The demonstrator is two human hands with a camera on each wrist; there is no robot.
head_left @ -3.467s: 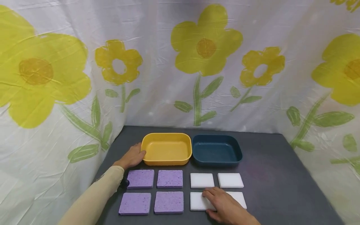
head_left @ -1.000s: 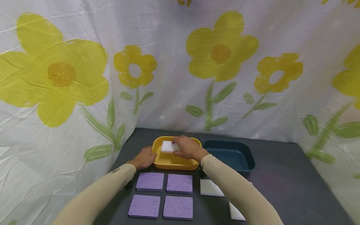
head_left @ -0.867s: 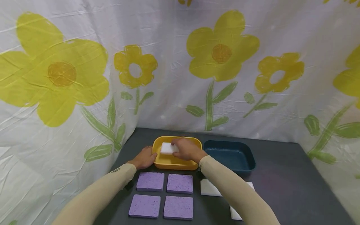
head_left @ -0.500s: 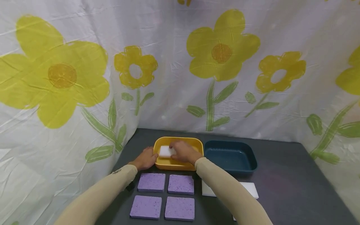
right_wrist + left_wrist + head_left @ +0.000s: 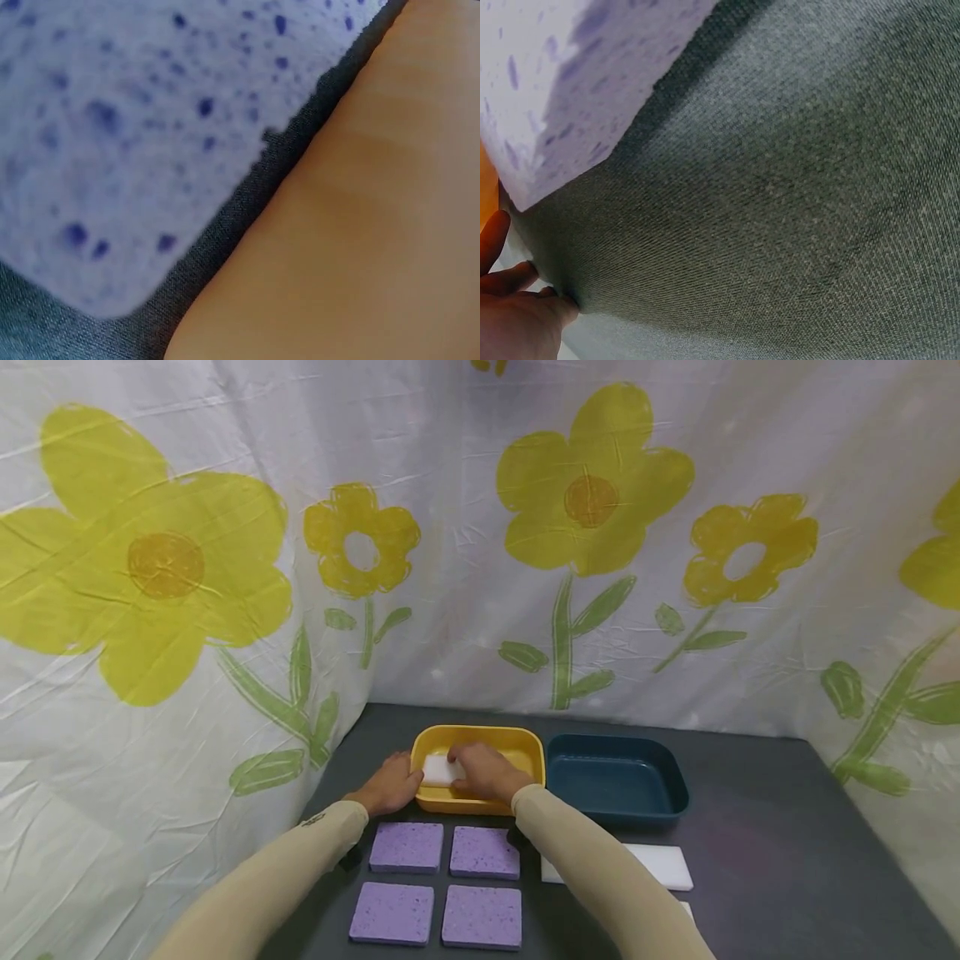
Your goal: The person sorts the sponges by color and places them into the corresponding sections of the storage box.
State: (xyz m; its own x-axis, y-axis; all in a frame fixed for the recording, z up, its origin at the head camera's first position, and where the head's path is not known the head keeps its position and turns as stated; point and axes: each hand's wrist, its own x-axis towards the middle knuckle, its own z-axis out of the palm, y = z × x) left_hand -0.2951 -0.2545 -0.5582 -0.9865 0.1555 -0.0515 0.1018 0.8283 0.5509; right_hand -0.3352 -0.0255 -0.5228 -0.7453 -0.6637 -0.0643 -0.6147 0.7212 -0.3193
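We see the right hand [image 5: 486, 772] pinching a white block [image 5: 437, 771], long axis toward the spread left hand [image 5: 390, 784]; yellow tray [image 5: 519, 747], dark bench [image 5: 765, 827] beneath; flowered curtain [image 5: 450, 643] beyond.

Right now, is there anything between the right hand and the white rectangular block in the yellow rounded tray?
Nothing visible: the right hand holds the block by its right end. The left hand touches the tray at its left rim.

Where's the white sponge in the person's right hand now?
In the head view, the white sponge is inside the left part of the yellow tray, held by the right hand.
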